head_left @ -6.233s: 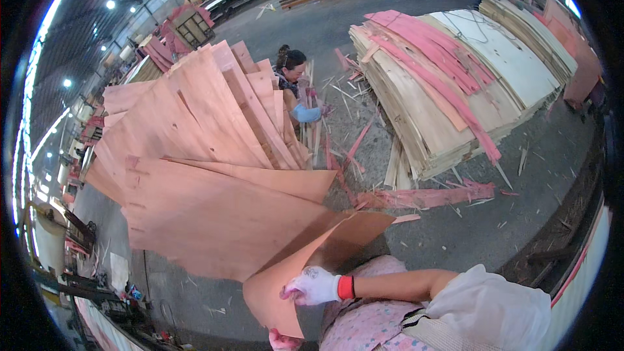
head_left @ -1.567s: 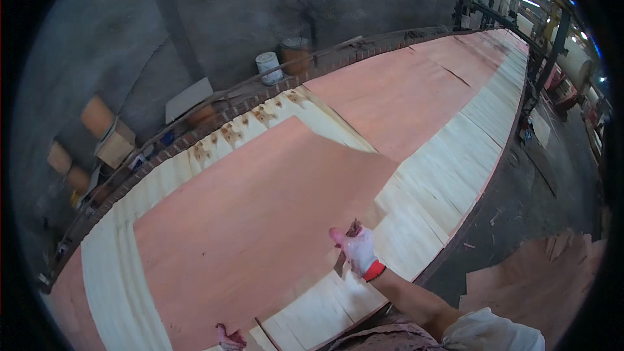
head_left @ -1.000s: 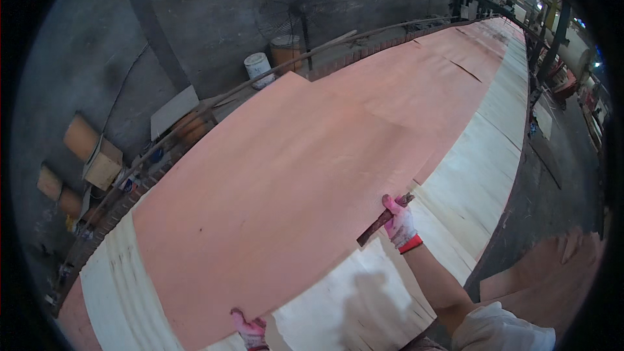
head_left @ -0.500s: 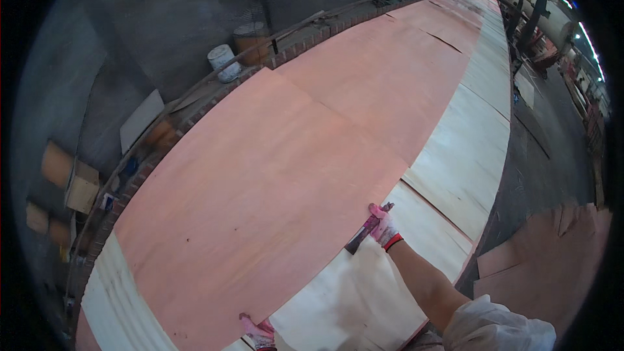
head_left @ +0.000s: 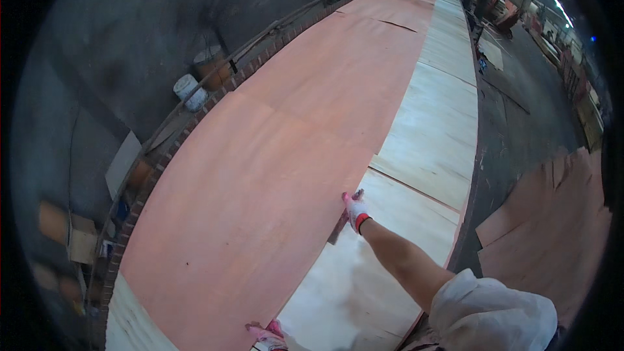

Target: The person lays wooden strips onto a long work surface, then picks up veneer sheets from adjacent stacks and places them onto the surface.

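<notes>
A gloved hand, my right hand (head_left: 356, 210), is closed round a flat-bladed scraper-like tool (head_left: 337, 230), whose dark blade points back toward me along a seam. On the seam's left lies a large pink veneer sheet (head_left: 253, 188); on its right, a pale veneer sheet (head_left: 357, 286). Down at the lower edge of the picture, my left hand (head_left: 268, 337), in a pink and white glove, rests at the pink sheet's edge with its fingers apart. The picture's lower edge cuts off part of that hand.
More pink and pale sheets (head_left: 426, 114) run along the long table into the distance. A brick-like edging (head_left: 166, 159) borders the left side, with a white bucket (head_left: 190, 92) beyond it. Brown sheets (head_left: 543, 214) are piled on the right.
The view has shifted, so the table and both hands sit differently in the picture. My right hand still holds the tool at the seam; my left fingers look more spread.
</notes>
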